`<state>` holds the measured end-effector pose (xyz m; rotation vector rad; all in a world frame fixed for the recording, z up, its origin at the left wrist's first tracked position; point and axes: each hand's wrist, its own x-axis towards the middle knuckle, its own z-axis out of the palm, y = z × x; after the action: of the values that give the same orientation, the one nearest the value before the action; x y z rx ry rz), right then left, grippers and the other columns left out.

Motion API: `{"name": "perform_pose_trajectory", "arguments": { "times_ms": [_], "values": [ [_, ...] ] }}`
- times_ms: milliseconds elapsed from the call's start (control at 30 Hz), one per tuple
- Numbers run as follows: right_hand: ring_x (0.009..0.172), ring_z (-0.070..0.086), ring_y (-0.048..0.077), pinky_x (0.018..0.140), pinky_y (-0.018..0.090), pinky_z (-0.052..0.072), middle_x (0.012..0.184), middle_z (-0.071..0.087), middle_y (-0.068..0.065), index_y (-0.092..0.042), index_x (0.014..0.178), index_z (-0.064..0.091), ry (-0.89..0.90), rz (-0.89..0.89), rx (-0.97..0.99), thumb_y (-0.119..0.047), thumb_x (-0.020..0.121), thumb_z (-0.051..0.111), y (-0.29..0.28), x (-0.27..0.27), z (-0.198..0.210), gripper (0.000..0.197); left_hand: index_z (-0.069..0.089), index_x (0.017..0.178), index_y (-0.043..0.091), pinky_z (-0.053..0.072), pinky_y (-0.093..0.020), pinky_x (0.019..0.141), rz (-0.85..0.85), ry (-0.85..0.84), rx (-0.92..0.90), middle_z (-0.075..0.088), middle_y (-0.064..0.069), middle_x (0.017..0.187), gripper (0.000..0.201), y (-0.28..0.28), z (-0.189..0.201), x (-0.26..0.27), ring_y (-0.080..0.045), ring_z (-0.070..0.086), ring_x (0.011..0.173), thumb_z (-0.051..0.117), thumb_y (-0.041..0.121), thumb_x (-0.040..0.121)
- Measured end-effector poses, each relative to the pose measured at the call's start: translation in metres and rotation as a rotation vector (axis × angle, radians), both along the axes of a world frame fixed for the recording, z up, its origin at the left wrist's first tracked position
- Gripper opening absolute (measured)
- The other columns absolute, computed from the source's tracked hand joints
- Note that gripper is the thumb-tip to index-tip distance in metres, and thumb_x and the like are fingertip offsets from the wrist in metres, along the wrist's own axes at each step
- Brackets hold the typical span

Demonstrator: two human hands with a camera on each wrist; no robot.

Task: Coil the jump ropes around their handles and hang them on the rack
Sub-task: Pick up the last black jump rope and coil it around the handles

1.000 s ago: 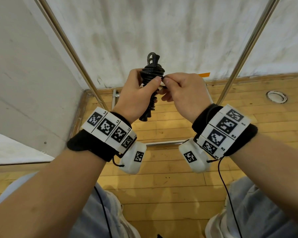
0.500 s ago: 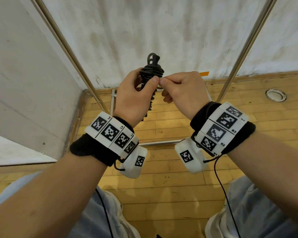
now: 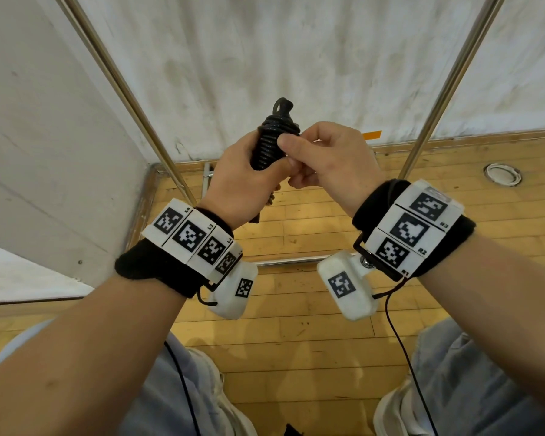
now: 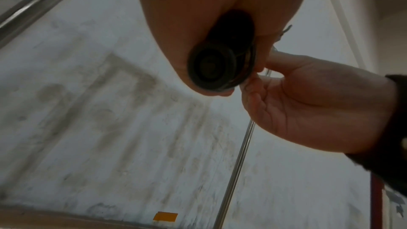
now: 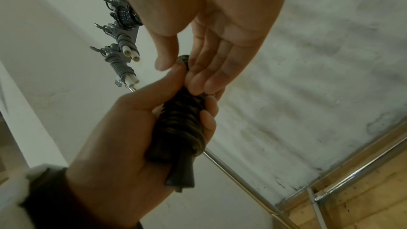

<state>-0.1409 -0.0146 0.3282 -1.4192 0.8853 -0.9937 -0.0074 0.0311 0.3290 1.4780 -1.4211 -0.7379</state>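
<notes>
A black jump rope (image 3: 269, 143) is coiled round its handles, with a small loop sticking up at the top. My left hand (image 3: 249, 177) grips the bundle upright round its middle at chest height. My right hand (image 3: 291, 155) pinches the upper turns of the coil with thumb and fingertips. In the right wrist view the jump rope (image 5: 180, 124) lies in the left hand (image 5: 123, 128), and the right hand (image 5: 189, 69) has its thumb and fingers on the top turns. In the left wrist view a handle's round end cap (image 4: 212, 69) pokes out below the fist.
Two slanted metal poles (image 3: 129, 89) (image 3: 447, 89) of the rack frame stand before a white wall, with a base bar (image 3: 290, 261) on the wooden floor. Several coiled ropes (image 5: 123, 29) hang on hooks high up. My shoes and a wrist cable are below.
Both hands drew slightly toward me with the bundle. My right thumb shifted from the left thumb's tip onto the side of the coil, and the left thumb slid lower.
</notes>
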Motion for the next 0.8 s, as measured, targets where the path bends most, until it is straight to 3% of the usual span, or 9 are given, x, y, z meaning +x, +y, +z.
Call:
{"name": "perform_pose_trajectory", "arguments": {
  "times_ms": [100, 167, 267, 367, 467, 600, 800],
  "values": [
    [0.057, 0.065, 0.014, 0.061, 0.031, 0.058, 0.06, 0.066, -0.001, -0.013, 0.077, 0.064, 0.051, -0.069, -0.087, -0.023, 0.093, 0.056, -0.001, 0.0, 0.001, 0.02, 0.061, 0.103, 0.014, 0.051, -0.027, 0.05, 0.026, 0.051, 0.015, 0.064, 0.001, 0.073, 0.014, 0.0, -0.001, 0.0, -0.01, 0.06, 0.058, 0.061, 0.023, 0.092],
    [0.069, 0.066, 0.011, 0.068, 0.027, 0.056, 0.072, 0.067, -0.005, -0.02, 0.081, 0.063, 0.145, -0.173, -0.205, -0.015, 0.09, 0.057, -0.004, -0.002, -0.002, 0.012, 0.061, 0.107, 0.009, 0.048, -0.026, 0.049, 0.028, 0.095, 0.04, 0.062, -0.003, 0.072, 0.017, -0.001, -0.001, 0.001, -0.013, 0.059, 0.059, 0.058, 0.02, 0.094],
    [0.08, 0.062, 0.0, 0.072, 0.011, 0.048, 0.081, 0.062, -0.015, -0.026, 0.089, 0.062, 0.243, -0.204, -0.317, -0.016, 0.085, 0.064, -0.003, -0.002, -0.006, 0.011, 0.059, 0.108, 0.006, 0.046, -0.027, 0.049, -0.002, 0.164, 0.083, 0.059, -0.008, 0.07, 0.018, -0.002, 0.0, 0.002, -0.019, 0.057, 0.06, 0.054, 0.017, 0.096],
    [0.08, 0.059, -0.004, 0.069, 0.003, 0.043, 0.086, 0.06, -0.012, -0.025, 0.088, 0.06, 0.261, -0.257, -0.368, -0.018, 0.084, 0.067, -0.002, 0.0, -0.01, 0.01, 0.058, 0.11, 0.002, 0.045, -0.027, 0.049, -0.041, 0.212, 0.125, 0.057, -0.009, 0.072, 0.019, -0.004, 0.0, 0.0, -0.018, 0.056, 0.06, 0.051, 0.015, 0.097],
    [0.08, 0.059, -0.003, 0.067, 0.003, 0.044, 0.092, 0.061, -0.006, -0.02, 0.087, 0.062, 0.279, -0.304, -0.407, -0.017, 0.083, 0.067, -0.005, 0.001, -0.012, 0.007, 0.058, 0.112, 0.0, 0.045, -0.029, 0.053, -0.064, 0.237, 0.145, 0.057, -0.009, 0.074, 0.023, -0.003, -0.001, 0.0, -0.019, 0.056, 0.062, 0.05, 0.015, 0.097],
    [0.076, 0.058, 0.001, 0.068, 0.005, 0.045, 0.088, 0.059, -0.005, -0.011, 0.088, 0.066, 0.328, -0.296, -0.485, -0.013, 0.083, 0.065, -0.003, 0.003, -0.012, 0.005, 0.054, 0.117, 0.004, 0.045, -0.028, 0.049, -0.045, 0.237, 0.145, 0.06, -0.009, 0.079, 0.023, -0.002, -0.002, -0.003, -0.016, 0.058, 0.061, 0.05, 0.015, 0.097],
    [0.071, 0.054, 0.004, 0.065, 0.011, 0.046, 0.082, 0.053, -0.01, -0.012, 0.087, 0.064, 0.381, -0.31, -0.534, -0.014, 0.08, 0.064, -0.003, 0.003, -0.011, 0.007, 0.048, 0.126, 0.009, 0.049, -0.032, 0.053, -0.042, 0.216, 0.132, 0.061, -0.005, 0.086, 0.028, -0.001, -0.001, -0.004, -0.016, 0.062, 0.066, 0.049, 0.015, 0.098]
  ]
}}
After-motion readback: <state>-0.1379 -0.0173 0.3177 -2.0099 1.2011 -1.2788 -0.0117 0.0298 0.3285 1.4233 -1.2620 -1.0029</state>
